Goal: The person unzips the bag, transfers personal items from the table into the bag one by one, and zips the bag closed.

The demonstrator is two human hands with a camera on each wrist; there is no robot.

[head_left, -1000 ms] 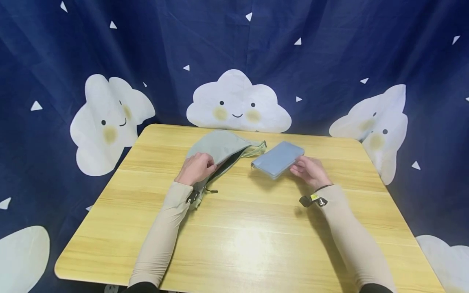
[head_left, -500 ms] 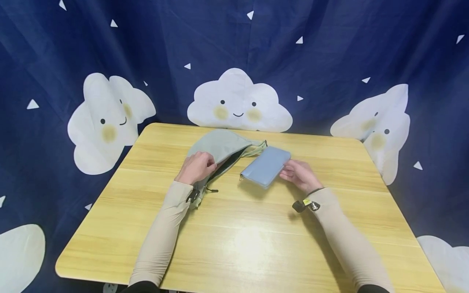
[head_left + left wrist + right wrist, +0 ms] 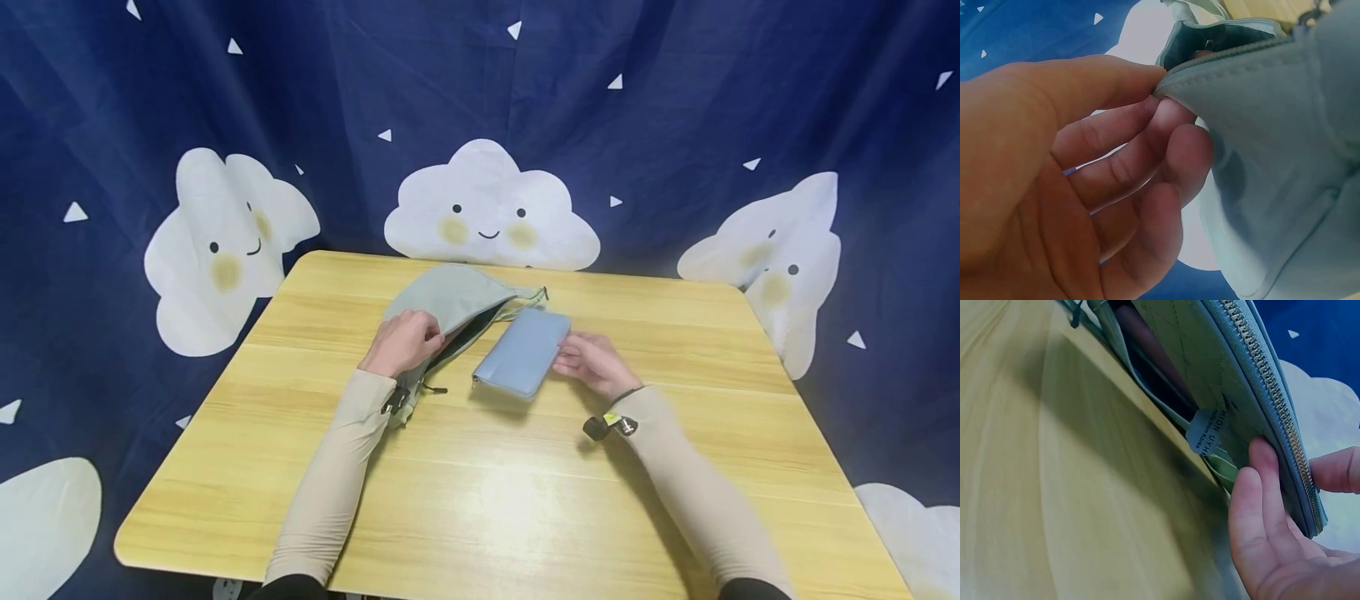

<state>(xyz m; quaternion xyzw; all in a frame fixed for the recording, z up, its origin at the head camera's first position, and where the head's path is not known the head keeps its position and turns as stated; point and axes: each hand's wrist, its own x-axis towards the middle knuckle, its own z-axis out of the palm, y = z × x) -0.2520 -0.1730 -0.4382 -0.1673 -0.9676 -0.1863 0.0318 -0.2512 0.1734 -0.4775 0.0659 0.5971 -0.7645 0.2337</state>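
A pale grey-green waist bag [image 3: 448, 296] lies toward the back of the table, its zipped mouth gaping dark toward the right. My left hand [image 3: 405, 343] pinches the rim of that mouth; in the left wrist view, the thumb and index finger meet on the zipper edge [image 3: 1229, 59], with the other fingers curled below. Just right of the bag, my right hand [image 3: 596, 364] holds a blue zip wallet [image 3: 525, 350] tilted above the tabletop. The right wrist view has the thumb on one side of the wallet's zipper [image 3: 1272, 387] and fingers on the other.
The wooden table [image 3: 480, 500] has rounded corners. A navy curtain [image 3: 337, 67] with clouds and white triangles hangs close behind it. A strap [image 3: 528, 302] of the bag lies beyond the wallet, and a dark zipper pull [image 3: 435, 389] hangs at the near end.
My right hand has carried the wallet leftward and slightly nearer to me, closer to the bag's mouth. The left hand and the bag have stayed in place.
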